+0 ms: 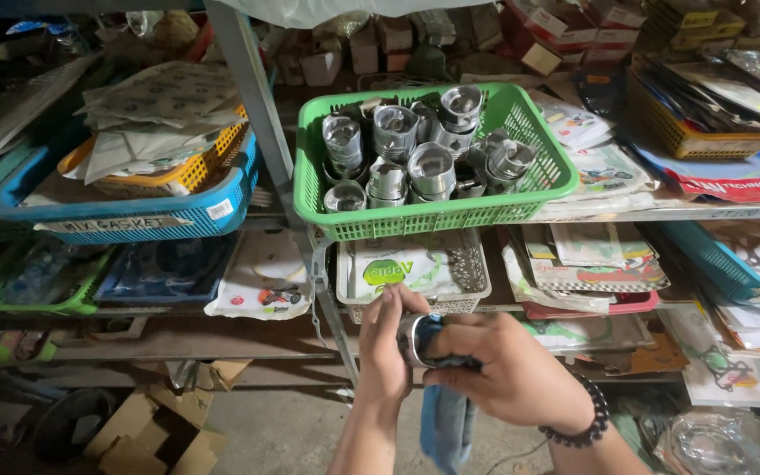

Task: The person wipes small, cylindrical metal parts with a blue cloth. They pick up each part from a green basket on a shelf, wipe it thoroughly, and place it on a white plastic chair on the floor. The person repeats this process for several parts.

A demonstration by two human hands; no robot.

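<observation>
Looks like the wiping stage on one piston. The person's left hand [386,347] is wrapped around a shiny metal piston [412,339], grip closed snug on its side, held out in front of the lower shelf. The right hand [507,374], with a dark bead bracelet [593,413] at the wrist, has its grip closed on a blue cloth [447,413] pressed against the piston's open end, the rest of the cloth hanging down below.

Right above, a green basket [534,189] on the shelf is full of similar pistons [431,167] standing close together. To the left, a blue basket [134,215] holds a yellow basket [195,171] with packaged gaskets.

My guess: the wipe is mid-way, not finished. Next move probably needs the left hand to turn the piston so the cloth reaches the rest of the surface, keeping the hold firm since polished metal could slip.
</observation>
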